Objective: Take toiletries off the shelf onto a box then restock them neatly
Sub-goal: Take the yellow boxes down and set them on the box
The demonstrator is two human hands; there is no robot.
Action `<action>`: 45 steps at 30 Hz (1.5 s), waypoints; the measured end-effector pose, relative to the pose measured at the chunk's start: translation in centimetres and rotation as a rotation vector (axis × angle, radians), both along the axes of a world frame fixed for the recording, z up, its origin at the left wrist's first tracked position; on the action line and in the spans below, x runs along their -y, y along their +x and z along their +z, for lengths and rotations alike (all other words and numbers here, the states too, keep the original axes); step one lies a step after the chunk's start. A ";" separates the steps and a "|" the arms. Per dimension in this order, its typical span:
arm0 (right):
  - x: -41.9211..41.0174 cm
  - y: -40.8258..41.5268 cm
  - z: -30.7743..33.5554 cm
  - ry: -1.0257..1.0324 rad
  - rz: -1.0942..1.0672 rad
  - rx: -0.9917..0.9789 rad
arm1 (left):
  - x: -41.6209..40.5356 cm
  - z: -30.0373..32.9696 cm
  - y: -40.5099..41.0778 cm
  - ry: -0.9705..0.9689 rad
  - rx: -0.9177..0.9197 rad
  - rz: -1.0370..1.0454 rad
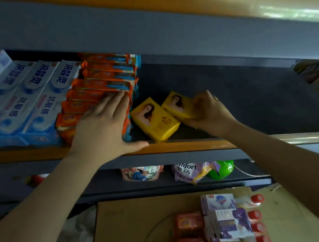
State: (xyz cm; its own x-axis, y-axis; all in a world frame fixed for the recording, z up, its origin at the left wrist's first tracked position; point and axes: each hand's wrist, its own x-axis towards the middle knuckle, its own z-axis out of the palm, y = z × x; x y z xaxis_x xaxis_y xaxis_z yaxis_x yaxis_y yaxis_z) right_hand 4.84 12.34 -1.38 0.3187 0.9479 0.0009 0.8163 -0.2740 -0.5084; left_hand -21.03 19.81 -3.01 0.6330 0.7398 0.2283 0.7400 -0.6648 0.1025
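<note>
On the dark shelf a stack of orange soap packs stands beside white and blue toothpaste boxes. My left hand lies flat with straight fingers against the front of the orange stack, thumb along the shelf's orange edge. Two yellow soap bars lie to the right of the stack. The nearer yellow bar rests free. My right hand grips the farther yellow bar by its right end. Below, a cardboard box carries white and purple soap boxes, orange packs, another yellow bar and red-capped bottles.
The right part of the shelf holds nothing that I can see. An upper shelf edge overhangs close above. On the lower shelf sit a floral pouch, a purple refill pouch and a green item. Stacked goods show at the far right.
</note>
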 end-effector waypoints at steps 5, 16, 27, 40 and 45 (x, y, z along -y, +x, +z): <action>0.4 0.0 0.3 -0.263 -0.030 0.119 | 0.7 0.5 -0.2 -0.089 -0.026 0.019; 10.0 -3.7 4.9 0.246 0.124 -0.313 | 10.0 5.7 3.7 -0.813 0.839 -0.019; 18.0 -6.2 -0.5 -0.114 -0.019 -1.247 | 16.0 3.1 4.2 -1.173 0.870 0.192; 23.1 -3.6 -1.5 0.085 -0.263 -1.265 | 19.4 -0.1 4.3 -1.381 0.736 0.104; 26.0 -3.1 -2.5 0.151 -0.062 -0.625 | 21.7 -2.6 4.9 -1.329 0.642 0.068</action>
